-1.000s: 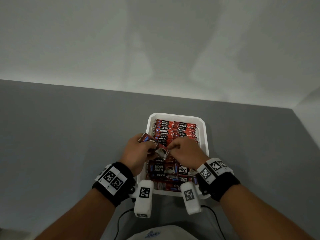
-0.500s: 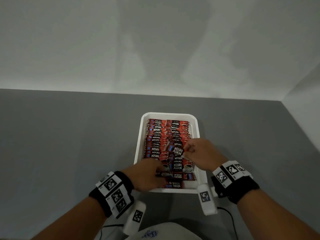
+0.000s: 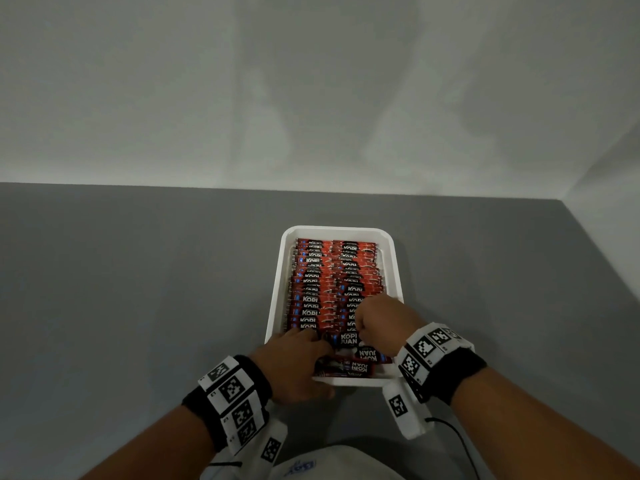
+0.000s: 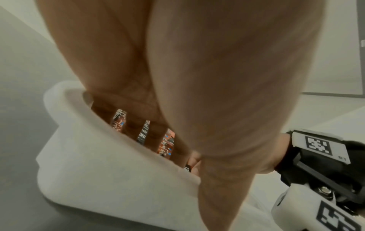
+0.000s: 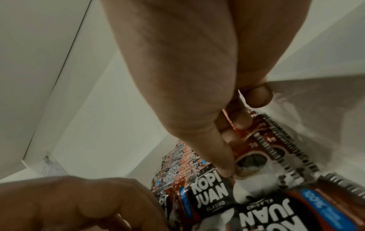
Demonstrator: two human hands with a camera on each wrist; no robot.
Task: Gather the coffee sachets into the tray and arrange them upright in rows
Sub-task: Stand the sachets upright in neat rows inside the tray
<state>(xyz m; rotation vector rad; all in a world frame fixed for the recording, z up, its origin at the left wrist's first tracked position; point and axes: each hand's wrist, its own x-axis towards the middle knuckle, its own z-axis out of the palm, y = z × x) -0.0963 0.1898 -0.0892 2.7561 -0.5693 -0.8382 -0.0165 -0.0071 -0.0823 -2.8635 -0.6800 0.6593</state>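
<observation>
Head view: right grip (image 3: pixel 382 325) pinches a sachet (image 3: pixel 348 339) in the tray (image 3: pixel 394 258); left grip (image 3: pixel 296 362) reaches in, closure unclear.

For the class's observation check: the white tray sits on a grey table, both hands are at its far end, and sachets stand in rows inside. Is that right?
One detail is wrong. The left hand and right hand are at the near end of the tray, not the far end; the head view shows it. The table is grey and sachets do stand in rows.
</observation>
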